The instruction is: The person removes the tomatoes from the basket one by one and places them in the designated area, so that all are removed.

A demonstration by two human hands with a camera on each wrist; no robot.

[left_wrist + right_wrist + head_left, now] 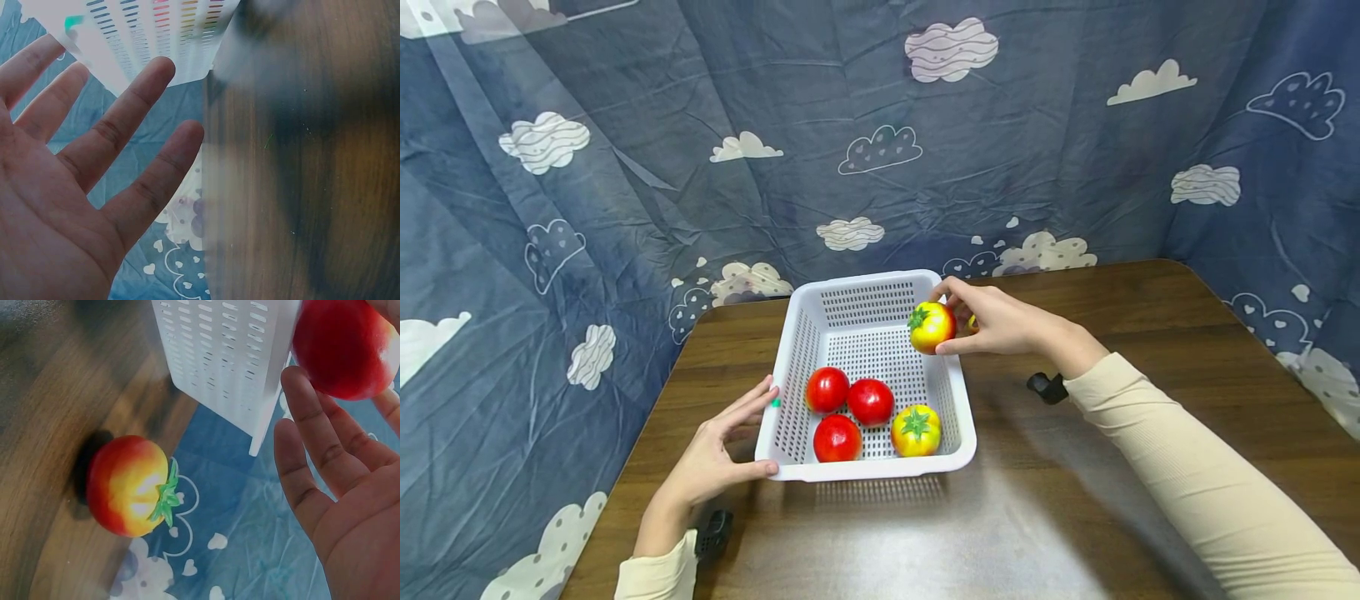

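Observation:
My right hand (992,321) grips a yellow-and-red tomato (931,327) over the right rim of a white perforated basket (868,472). In the right wrist view, this tomato (344,350) shows its red underside beside the basket wall (215,356). My left hand (715,454) rests at the basket's left rim, thumb at the front corner and fingers spread straight along the side. Inside, toward the front, lie several tomatoes: red ones (838,438) and a yellow one (916,431) with a green star-shaped top. Another tomato (130,486) sits on the table outside the basket, mostly hidden behind my right hand in the head view.
The basket stands on a dark brown wooden table (1037,517). A blue curtain (790,100) with cloud prints hangs behind the table and along its sides. Black wrist devices (1047,388) show under both wrists.

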